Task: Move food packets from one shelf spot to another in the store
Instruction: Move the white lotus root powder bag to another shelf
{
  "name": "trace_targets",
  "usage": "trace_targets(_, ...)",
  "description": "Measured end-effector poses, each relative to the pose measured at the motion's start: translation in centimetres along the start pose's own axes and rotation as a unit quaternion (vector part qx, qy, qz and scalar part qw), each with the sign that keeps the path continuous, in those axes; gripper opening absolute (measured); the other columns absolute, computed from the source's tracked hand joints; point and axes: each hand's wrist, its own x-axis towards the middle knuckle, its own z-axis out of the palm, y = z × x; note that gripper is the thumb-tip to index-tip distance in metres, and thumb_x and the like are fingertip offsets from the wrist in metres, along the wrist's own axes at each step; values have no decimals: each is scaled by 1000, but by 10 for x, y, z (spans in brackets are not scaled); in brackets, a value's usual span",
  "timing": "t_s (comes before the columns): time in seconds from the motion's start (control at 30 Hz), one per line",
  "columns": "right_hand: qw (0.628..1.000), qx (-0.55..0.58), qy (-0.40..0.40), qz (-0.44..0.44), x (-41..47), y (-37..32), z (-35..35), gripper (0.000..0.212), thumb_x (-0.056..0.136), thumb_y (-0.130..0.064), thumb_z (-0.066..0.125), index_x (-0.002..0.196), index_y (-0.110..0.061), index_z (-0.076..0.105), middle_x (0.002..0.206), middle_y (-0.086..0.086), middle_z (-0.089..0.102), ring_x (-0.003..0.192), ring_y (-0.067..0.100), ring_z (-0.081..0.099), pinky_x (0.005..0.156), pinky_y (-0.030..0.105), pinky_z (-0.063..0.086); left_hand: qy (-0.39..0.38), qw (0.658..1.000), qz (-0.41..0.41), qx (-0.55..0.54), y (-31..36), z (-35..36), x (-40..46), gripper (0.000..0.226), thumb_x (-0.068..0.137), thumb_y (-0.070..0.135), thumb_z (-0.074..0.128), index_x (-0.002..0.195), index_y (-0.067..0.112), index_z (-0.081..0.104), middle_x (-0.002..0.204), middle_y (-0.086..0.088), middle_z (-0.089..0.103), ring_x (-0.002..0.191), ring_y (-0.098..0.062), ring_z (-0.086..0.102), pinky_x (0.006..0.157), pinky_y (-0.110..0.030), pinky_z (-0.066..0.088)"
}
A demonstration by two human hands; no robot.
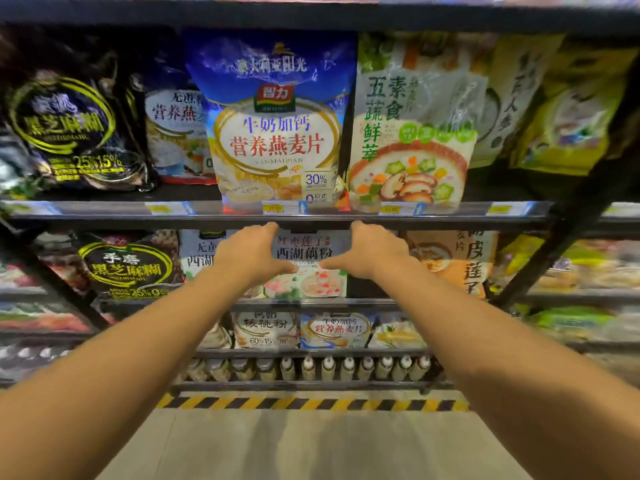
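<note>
A white packet with red and black lettering and a pink bowl picture (pixel 306 277) stands on the middle shelf, directly ahead. My left hand (pixel 251 256) is at its left side and my right hand (pixel 372 252) at its right side. On both hands the fingers stretch up to just under the upper shelf rail (pixel 311 220), and the thumbs point inward across the packet's front. Whether the fingers touch the packet's edges is hidden by the hands. On the shelf above stands a large blue oat packet (pixel 273 123).
The upper shelf also holds a black sesame packet (pixel 65 126) at left and a green-lettered vegetable packet (pixel 408 133) at right. An orange packet (pixel 460 258) stands right of my hands. Lower shelves carry more packets and several bottles (pixel 346 368). A yellow-black stripe (pixel 311 403) marks the floor edge.
</note>
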Motion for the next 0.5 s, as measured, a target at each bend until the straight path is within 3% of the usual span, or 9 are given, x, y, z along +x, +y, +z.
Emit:
trace_targets(0.13, 1000, -5, 11, 20, -55, -5, -25, 95, 74, -80, 71, 139, -15, 48, 137, 9, 59, 123, 34, 58, 82, 43, 44, 10, 1000, 25, 0, 10, -38, -43, 98, 77, 73, 73, 155, 26, 38, 150, -1, 55, 132, -29, 56, 93, -47, 53)
trace_targets(0.27, 999, 31, 6, 26, -111, -4, -52, 100, 75, -78, 73, 147, -15, 44, 146, 10, 55, 130, 35, 55, 98, 47, 49, 11, 998, 68, 10, 21, -79, -83, 83, 84, 64, 73, 152, 29, 42, 149, 0, 56, 131, -29, 56, 91, -45, 53)
trace_targets(0.33, 998, 61, 0, 35, -142, 1, -70, 104, 75, -76, 75, 152, -14, 42, 149, 11, 53, 133, 35, 54, 106, 49, 49, 7, 996, 88, 9, 31, -100, -103, 85, 83, 63, 74, 154, 30, 39, 150, -1, 55, 132, -29, 56, 90, -43, 51)
trace_targets(0.5, 996, 62, 12, 55, -206, 31, -113, 110, 76, -73, 77, 159, -14, 35, 156, 10, 48, 136, 34, 52, 108, 49, 50, 6, 989, 149, -13, 72, -137, -141, 90, 84, 62, 75, 157, 27, 35, 156, -1, 49, 137, -28, 52, 99, -42, 49)
